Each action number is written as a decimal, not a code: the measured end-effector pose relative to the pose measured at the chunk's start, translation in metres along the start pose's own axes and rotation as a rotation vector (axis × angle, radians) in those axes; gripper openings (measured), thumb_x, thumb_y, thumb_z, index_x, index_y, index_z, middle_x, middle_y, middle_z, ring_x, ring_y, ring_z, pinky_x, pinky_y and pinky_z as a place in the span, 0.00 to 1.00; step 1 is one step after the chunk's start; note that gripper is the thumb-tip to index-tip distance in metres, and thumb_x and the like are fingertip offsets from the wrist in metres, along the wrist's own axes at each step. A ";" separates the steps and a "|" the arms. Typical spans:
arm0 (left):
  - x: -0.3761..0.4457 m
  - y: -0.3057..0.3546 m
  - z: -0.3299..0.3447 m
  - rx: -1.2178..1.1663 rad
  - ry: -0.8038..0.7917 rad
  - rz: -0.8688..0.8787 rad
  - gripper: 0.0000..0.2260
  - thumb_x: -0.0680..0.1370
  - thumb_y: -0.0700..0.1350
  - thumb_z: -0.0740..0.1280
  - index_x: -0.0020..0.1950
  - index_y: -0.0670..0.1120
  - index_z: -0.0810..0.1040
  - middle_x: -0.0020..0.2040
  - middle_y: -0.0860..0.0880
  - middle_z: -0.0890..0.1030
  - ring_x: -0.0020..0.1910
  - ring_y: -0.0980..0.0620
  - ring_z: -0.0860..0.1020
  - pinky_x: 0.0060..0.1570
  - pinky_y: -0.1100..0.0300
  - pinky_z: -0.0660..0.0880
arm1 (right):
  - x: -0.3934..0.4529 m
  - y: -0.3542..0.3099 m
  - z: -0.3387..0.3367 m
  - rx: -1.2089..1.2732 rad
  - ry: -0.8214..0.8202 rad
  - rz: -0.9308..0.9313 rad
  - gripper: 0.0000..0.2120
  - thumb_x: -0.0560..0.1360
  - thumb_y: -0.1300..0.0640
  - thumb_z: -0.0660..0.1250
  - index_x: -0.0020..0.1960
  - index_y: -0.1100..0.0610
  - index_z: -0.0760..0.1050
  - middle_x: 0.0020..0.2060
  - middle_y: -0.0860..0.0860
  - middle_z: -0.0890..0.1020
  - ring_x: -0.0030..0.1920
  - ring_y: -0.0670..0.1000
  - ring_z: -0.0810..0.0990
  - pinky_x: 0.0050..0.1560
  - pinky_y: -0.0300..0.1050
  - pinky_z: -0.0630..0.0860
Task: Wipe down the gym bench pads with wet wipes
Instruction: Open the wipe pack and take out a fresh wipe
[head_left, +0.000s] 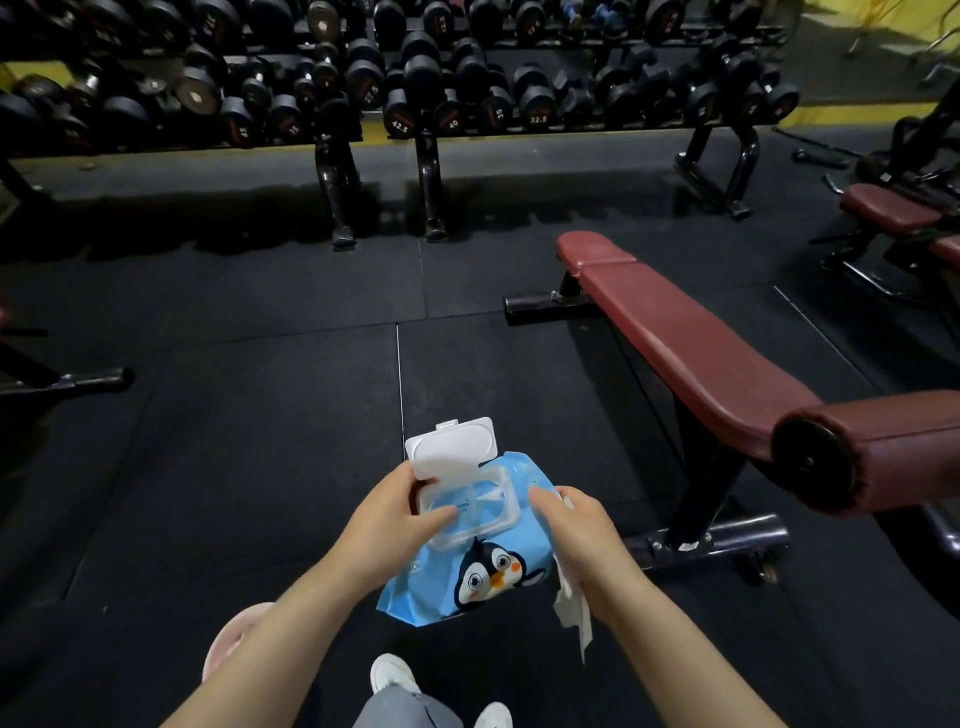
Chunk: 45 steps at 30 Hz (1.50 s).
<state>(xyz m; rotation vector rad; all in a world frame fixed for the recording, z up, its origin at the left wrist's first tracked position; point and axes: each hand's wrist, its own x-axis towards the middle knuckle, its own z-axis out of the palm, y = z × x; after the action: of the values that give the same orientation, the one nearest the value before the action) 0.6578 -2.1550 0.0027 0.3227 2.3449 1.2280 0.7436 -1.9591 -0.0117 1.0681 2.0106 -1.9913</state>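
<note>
Holding a soft blue wet-wipe pack printed with a penguin (483, 551) between both hands, white plastic flip lid (451, 447) standing open above the left hand (395, 519), whose thumb is lying across the lid frame. Gripping the pack's right edge with the right hand (576, 535), a crumpled white wipe (574, 613) hanging below that grip. Lying beyond the right hand, well apart: the long maroon padded gym bench (691, 353).

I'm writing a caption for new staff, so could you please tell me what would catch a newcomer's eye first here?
The blue penguin wipes pack, its white lid flipped open, is held at bottom centre by the left hand, while the right hand grips a white wipe. The maroon bench pad stretches along the right.
</note>
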 end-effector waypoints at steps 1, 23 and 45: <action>-0.001 -0.001 0.003 0.006 0.013 -0.006 0.16 0.74 0.49 0.75 0.56 0.62 0.73 0.52 0.61 0.81 0.50 0.62 0.79 0.46 0.68 0.75 | -0.001 -0.001 0.001 -0.037 0.013 -0.014 0.14 0.69 0.44 0.67 0.45 0.53 0.79 0.36 0.48 0.85 0.36 0.47 0.83 0.34 0.44 0.79; -0.004 0.001 0.018 -0.035 0.220 0.209 0.24 0.70 0.51 0.77 0.59 0.65 0.69 0.57 0.63 0.74 0.57 0.63 0.75 0.52 0.65 0.75 | -0.008 -0.004 0.008 -0.154 0.041 -0.138 0.07 0.75 0.45 0.64 0.44 0.47 0.76 0.39 0.48 0.83 0.40 0.49 0.83 0.39 0.48 0.81; 0.008 0.003 -0.003 0.044 -0.029 0.053 0.09 0.73 0.51 0.75 0.49 0.61 0.79 0.48 0.64 0.82 0.48 0.63 0.81 0.42 0.63 0.79 | -0.006 -0.010 -0.004 -0.136 -0.037 -0.083 0.21 0.62 0.52 0.81 0.51 0.50 0.75 0.44 0.45 0.84 0.39 0.41 0.83 0.31 0.32 0.75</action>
<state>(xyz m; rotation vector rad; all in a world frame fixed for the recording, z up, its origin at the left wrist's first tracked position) 0.6499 -2.1521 0.0039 0.4169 2.3549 1.1888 0.7443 -1.9567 0.0009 0.9272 2.1687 -1.8656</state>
